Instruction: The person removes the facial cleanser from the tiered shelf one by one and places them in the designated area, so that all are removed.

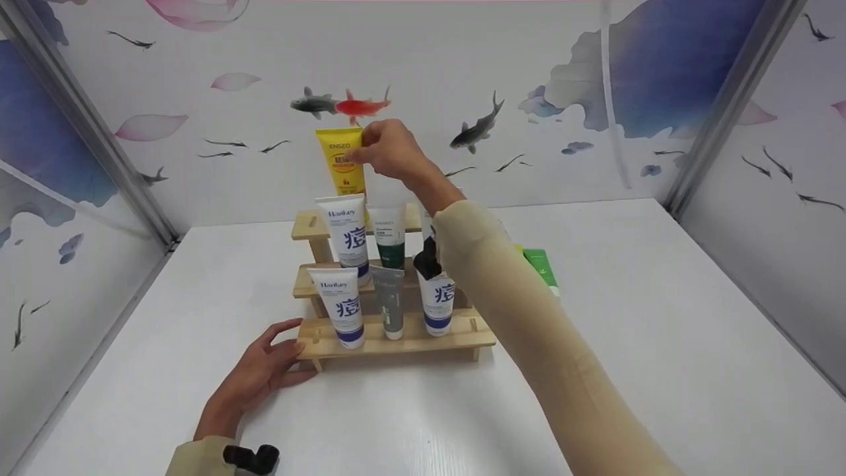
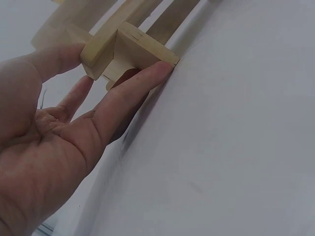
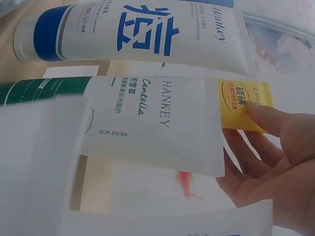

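Note:
Above the top tier, my right hand (image 1: pixel 391 151) pinches a yellow tube (image 1: pixel 342 162) by its side, thumb in front; the tube's lower part is hidden behind a white tube. My left hand (image 1: pixel 261 363) grips the left end of the lowest tier of a wooden rack (image 1: pixel 410 344). In the left wrist view, thumb and fingers lie about the rack's wooden corner (image 2: pixel 135 46). The middle tier holds a white-and-blue tube (image 1: pixel 344 228) and a white-and-green tube (image 3: pixel 152 118). Along the lowest tier stand a white-and-blue tube (image 1: pixel 340 307), a grey tube (image 1: pixel 390 301) and another white-and-blue tube (image 1: pixel 437 304).
A green package (image 1: pixel 540 264) lies on the white table (image 1: pixel 615 344) to the right of the rack, partly behind my right sleeve (image 1: pixel 529 317). Another tube on the middle tier is mostly hidden by that arm. Patterned panels (image 1: pixel 423 59) enclose the table's back and sides.

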`<action>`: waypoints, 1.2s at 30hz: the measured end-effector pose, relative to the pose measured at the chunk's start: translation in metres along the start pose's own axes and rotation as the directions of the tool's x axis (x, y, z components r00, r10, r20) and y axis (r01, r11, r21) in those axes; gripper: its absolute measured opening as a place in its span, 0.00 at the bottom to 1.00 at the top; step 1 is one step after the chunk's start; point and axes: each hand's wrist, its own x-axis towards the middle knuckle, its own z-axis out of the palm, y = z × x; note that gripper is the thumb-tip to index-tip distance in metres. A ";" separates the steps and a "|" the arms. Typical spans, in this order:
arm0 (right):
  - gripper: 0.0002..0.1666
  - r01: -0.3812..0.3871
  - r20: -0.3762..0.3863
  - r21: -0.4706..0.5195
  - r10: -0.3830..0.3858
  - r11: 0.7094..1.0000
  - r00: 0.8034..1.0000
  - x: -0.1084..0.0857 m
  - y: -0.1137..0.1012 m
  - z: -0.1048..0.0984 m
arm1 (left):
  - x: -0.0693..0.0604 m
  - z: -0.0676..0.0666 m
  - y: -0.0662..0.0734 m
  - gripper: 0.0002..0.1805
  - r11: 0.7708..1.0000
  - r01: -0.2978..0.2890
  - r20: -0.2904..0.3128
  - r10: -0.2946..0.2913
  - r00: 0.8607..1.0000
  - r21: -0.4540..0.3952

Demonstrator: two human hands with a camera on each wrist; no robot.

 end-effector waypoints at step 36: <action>0.24 0.211 -0.157 0.116 -0.191 0.971 0.969 -0.019 0.045 -0.098 | 0.001 0.002 0.003 0.38 1.000 0.029 -0.038 -0.029 0.999 -0.002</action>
